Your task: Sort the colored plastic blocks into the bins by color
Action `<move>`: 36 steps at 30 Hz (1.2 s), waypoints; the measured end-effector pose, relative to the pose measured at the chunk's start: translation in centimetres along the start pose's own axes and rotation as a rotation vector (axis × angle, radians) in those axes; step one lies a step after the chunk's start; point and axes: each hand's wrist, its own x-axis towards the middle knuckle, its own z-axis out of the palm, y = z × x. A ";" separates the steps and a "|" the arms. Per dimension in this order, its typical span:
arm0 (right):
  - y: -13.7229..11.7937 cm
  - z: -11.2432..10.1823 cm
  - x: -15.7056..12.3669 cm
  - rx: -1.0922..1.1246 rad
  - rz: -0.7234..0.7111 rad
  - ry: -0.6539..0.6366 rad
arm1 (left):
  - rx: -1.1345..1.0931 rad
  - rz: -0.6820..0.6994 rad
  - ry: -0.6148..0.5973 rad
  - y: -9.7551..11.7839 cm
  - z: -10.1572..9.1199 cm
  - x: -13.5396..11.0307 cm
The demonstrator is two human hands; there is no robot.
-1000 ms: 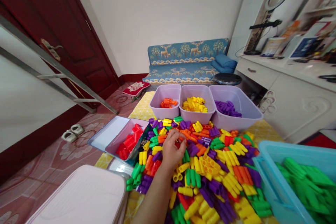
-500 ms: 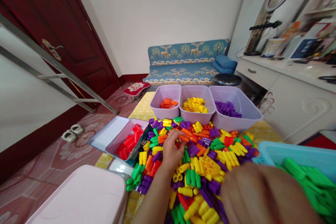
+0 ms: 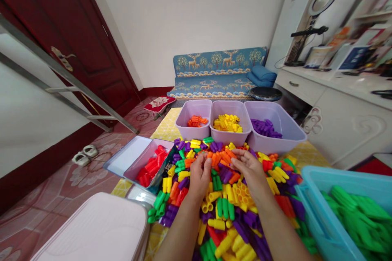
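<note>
A mixed heap of plastic tube-shaped building pieces (image 3: pixel 225 208) in yellow, green, purple, red and orange covers the table. Between my hands is a row of orange building pieces (image 3: pixel 219 157), low over the far half of the heap. My left hand (image 3: pixel 200 171) is closed at the row's left end, its fingertips partly hidden. At the other end, my right hand (image 3: pixel 250 169) grips with its thumb in front and fingers behind. Just beyond stand three lilac bins: one with orange pieces (image 3: pixel 197 121), one with yellow pieces (image 3: pixel 227 123), one with purple pieces (image 3: pixel 266 128).
To the right, a blue bin (image 3: pixel 318 212) holds green pieces (image 3: pixel 361 218). Red pieces (image 3: pixel 152 167) lie in an open box on the left. A pale pink lid (image 3: pixel 94 228) sits at front left. Behind the table is a patterned sofa (image 3: pixel 214 83).
My right hand has moved from beside the blue bin, leftward and away from me, to the orange pieces. My left hand stays nearly in place. The orange pieces are now gathered between both hands.
</note>
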 end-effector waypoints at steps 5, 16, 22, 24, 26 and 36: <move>0.4 0.3 0.1 -0.013 0.029 -0.042 | -0.025 -0.002 -0.007 -0.1 0.0 0.0; 0.3 0.7 -0.3 -0.125 -0.002 -0.152 | -0.055 -0.007 -0.103 -0.2 0.0 0.0; -0.6 0.0 -0.4 -0.261 -0.088 -0.143 | -0.022 0.006 0.031 0.3 0.0 0.2; -1.2 -0.3 -0.6 -0.324 -0.091 -0.165 | -0.007 0.020 0.070 0.4 -0.1 0.2; -1.9 -0.5 -0.8 -0.400 -0.068 -0.217 | -0.013 0.016 0.091 0.3 -0.1 0.3; -0.5 -0.4 -0.5 -0.410 0.058 -0.320 | -0.319 -0.109 0.156 0.0 0.2 0.9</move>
